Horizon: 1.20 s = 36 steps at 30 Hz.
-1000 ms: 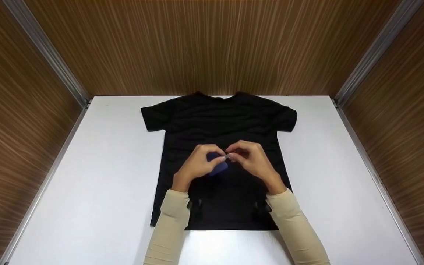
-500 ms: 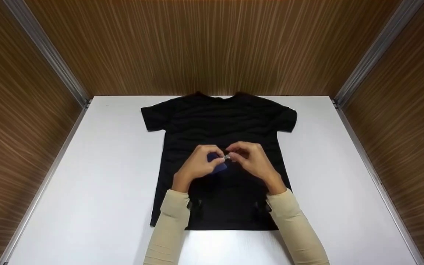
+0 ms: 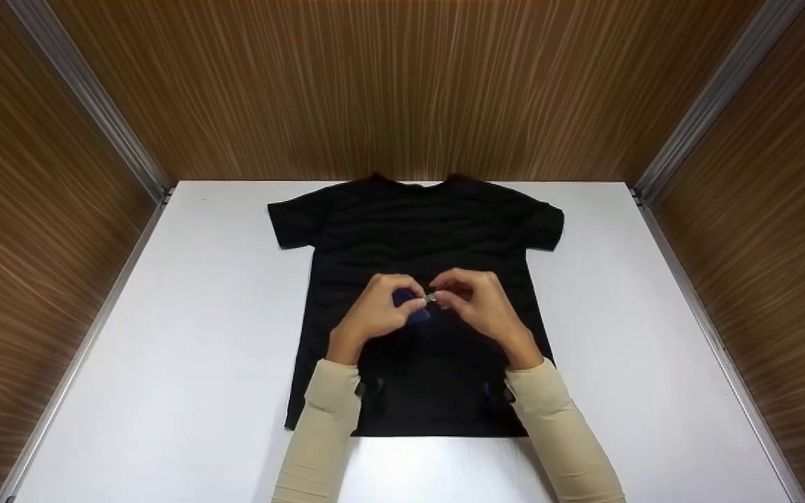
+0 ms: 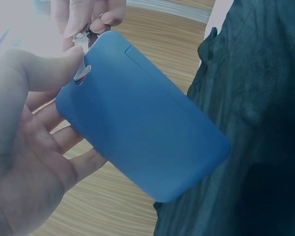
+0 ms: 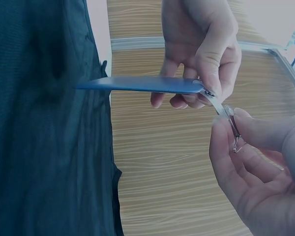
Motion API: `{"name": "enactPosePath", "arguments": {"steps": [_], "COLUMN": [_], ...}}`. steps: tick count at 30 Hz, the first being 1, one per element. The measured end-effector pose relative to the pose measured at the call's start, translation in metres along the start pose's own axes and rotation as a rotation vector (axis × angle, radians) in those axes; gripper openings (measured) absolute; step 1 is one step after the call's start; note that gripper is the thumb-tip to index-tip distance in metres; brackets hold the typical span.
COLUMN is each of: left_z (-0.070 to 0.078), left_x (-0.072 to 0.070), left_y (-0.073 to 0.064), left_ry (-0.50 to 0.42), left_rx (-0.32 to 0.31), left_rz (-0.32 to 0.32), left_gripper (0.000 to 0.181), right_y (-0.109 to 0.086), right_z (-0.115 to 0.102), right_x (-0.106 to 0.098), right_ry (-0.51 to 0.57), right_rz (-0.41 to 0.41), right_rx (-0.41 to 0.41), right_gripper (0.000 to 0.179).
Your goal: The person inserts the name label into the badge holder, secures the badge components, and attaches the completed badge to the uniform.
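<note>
My left hand [image 3: 376, 307] pinches the strap [image 5: 216, 104] of a blue badge holder [image 4: 142, 123] between thumb and index finger, right at the holder's slotted corner. The flat holder hangs tilted from that strap, over the black T-shirt [image 3: 416, 237]. In the right wrist view it shows nearly edge-on. My right hand [image 3: 481, 302] pinches the small metal badge clip [image 5: 233, 129] at the strap's other end with thumb and index finger; a thin wire-like jaw sticks out below. The fingertips of both hands are close together, and part of the clip is hidden behind them.
The T-shirt lies spread flat on the white table [image 3: 221, 335], collar at the far edge, sleeves out to both sides. Wood-grain panels [image 3: 402, 91] enclose the table at the back and on both sides, with metal rails along the corners.
The hands stay almost in place. A little more of the silvery strap and clip shows between the fingertips, and the blue badge holder has tilted slightly, so less of it shows.
</note>
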<state>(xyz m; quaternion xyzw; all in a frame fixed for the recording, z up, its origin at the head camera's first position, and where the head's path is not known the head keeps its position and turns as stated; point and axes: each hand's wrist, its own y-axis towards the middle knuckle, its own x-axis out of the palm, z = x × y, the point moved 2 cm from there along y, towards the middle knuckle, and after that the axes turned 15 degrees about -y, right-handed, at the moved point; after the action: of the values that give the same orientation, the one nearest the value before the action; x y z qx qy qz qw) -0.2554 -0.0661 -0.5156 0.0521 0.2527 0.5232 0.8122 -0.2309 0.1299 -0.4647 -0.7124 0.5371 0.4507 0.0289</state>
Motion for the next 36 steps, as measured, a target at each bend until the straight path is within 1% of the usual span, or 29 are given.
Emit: {"name": "enactPosePath", "arguments": {"steps": [3, 10, 16, 32, 36], "left_z": [-0.0005, -0.0002, -0.0006, 0.0001, 0.0004], "left_x": [0.0007, 0.0018, 0.0020, 0.0014, 0.0004], "left_y": [0.0000, -0.0013, -0.0009, -0.0011, -0.0013], "left_ry": [0.002, 0.009, 0.022, 0.053, 0.052], "left_rx": [0.004, 0.039, 0.046, 0.051, 0.069], "left_rz": [0.006, 0.006, 0.016, 0.021, 0.022], "left_gripper": [0.004, 0.006, 0.005, 0.007, 0.009], "right_y": [-0.0001, -0.0002, 0.0004, -0.0003, -0.0004], "right_z": [-0.0003, -0.0010, -0.0015, -0.0028, -0.0036], "right_x": [0.0007, 0.0026, 0.0034, 0.0034, 0.0038], "right_ry": [0.009, 0.002, 0.008, -0.003, 0.001], "right_rz": [-0.005, -0.022, -0.024, -0.046, -0.055], "right_rx": [0.002, 0.003, -0.005, 0.007, 0.008], "right_gripper": [0.009, 0.007, 0.007, 0.007, 0.007]}}
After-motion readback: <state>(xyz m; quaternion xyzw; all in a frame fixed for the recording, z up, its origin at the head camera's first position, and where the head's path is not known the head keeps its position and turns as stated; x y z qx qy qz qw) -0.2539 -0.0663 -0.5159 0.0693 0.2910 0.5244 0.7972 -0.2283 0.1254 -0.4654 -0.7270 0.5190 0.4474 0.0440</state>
